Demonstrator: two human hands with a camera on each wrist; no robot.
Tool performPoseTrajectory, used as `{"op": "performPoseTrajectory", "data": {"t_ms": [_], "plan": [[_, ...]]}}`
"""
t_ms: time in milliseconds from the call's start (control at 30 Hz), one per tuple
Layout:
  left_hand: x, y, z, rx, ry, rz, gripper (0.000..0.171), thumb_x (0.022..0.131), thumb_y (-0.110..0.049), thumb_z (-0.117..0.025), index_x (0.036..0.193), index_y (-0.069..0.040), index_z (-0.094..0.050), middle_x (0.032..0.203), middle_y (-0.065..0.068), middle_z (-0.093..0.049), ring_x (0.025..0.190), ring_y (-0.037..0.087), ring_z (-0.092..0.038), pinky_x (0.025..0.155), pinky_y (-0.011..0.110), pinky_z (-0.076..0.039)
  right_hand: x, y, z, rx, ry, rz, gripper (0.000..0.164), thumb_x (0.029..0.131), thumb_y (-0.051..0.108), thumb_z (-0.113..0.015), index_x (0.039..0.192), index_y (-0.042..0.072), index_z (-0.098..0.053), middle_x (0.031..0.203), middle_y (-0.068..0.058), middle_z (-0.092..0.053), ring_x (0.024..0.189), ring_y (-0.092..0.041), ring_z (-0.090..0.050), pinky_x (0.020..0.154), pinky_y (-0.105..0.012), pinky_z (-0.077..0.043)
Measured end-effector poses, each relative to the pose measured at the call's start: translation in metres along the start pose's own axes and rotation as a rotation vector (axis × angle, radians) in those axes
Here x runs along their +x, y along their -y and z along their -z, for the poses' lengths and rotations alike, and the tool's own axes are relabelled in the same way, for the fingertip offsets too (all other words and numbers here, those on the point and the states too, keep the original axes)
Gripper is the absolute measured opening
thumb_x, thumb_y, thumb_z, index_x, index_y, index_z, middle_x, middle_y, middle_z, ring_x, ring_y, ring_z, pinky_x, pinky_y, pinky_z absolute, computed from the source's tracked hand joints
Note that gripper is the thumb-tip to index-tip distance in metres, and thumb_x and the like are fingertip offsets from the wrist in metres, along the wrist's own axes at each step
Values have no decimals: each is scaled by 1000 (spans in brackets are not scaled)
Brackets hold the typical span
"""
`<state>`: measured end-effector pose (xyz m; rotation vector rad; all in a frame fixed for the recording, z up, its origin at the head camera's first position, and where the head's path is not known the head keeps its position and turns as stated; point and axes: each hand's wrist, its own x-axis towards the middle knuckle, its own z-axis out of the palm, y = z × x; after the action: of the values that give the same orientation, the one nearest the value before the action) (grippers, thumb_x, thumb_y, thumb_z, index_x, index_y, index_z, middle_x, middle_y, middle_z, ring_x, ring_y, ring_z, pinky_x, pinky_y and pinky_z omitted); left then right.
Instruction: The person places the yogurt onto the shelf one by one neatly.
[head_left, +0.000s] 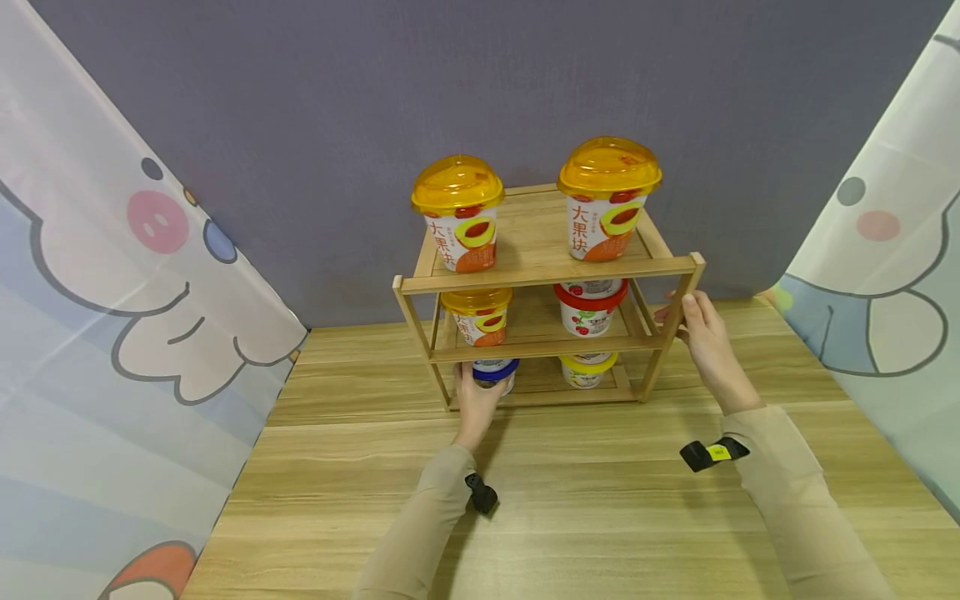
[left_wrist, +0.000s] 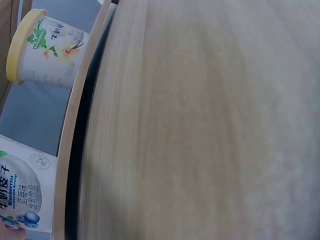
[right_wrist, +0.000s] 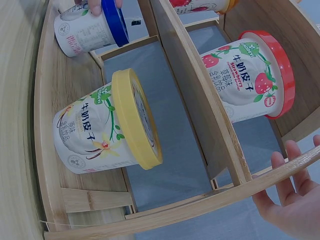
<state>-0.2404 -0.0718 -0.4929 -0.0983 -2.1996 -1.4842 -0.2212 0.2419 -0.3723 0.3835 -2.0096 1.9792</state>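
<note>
My left hand [head_left: 477, 404] grips a white cup with a blue lid [head_left: 495, 375] at the left of the bottom shelf of a wooden rack [head_left: 547, 272]. In the right wrist view, fingertips show at the side of that blue-lidded cup [right_wrist: 82, 32]; the left wrist view shows its blueberry label. My right hand [head_left: 703, 337] holds the rack's right front post [head_left: 672, 321], with fingers behind it. Right of the blue-lidded cup, on the same shelf, stands a yellow-lidded cup [right_wrist: 95, 130]. Above it, on the middle shelf, is a red-lidded strawberry cup [right_wrist: 245, 77].
Two tall fruit cups with orange domed lids [head_left: 461, 212] [head_left: 609, 200] stand on the top shelf. Another orange-lidded cup [head_left: 480, 317] is at the middle shelf's left. The rack stands on a wood-grain table [head_left: 585, 500] before a grey wall [head_left: 480, 75], between cartoon curtains [head_left: 97, 275].
</note>
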Motion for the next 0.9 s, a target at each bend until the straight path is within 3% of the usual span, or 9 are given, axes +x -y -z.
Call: {"op": "performPoseTrajectory", "data": {"t_ms": [533, 900], "plan": [[4, 4, -2, -8, 7, 67, 75, 68, -16, -74, 132, -7, -35, 126, 25, -33, 112, 40, -40, 90, 53, -37, 0, 0, -1, 9, -6, 0, 24, 95, 34, -32, 106, 19, -47, 87, 4, -57, 84, -8, -53, 72, -15, -43], [3, 8, -3, -13, 4, 1, 74, 71, -17, -73, 134, -13, -33, 126, 22, -33, 113, 37, -39, 90, 52, -37, -1, 1, -1, -8, 0, -11, 25, 95, 35, -31, 107, 19, -47, 87, 3, -56, 85, -8, -52, 73, -14, -43]]}}
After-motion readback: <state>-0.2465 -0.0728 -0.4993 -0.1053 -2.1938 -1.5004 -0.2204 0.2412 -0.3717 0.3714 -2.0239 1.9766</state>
